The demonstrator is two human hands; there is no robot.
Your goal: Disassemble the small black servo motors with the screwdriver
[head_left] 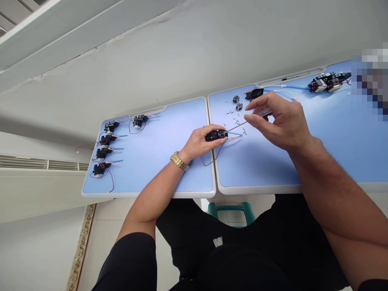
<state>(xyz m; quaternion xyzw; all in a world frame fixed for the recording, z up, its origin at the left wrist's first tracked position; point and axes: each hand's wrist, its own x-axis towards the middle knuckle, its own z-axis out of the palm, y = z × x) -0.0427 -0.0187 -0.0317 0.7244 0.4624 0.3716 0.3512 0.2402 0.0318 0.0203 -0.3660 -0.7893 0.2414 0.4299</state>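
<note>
My left hand point(201, 140), with a gold watch on its wrist, grips a small black pump-like unit point(212, 136) against the table where the two tops meet. A blue tube, a pinkish tube and a thin red wire come out of this unit. In my right hand point(277, 119) is a slim screwdriver point(238, 126) with a clear handle, held at a slant. Its tip reaches the round end of the unit. Small screws point(237, 121) lie scattered just beyond the shaft. Two round dark metallic parts point(239, 106) sit behind them.
Several similar black units point(103, 140) with tubes and wires stand on the left table point(169, 169). Another black part point(254, 94) with blue tubing lies at the back, and a cluster of units point(329, 82) is at far right. A green stool point(232, 208) shows below.
</note>
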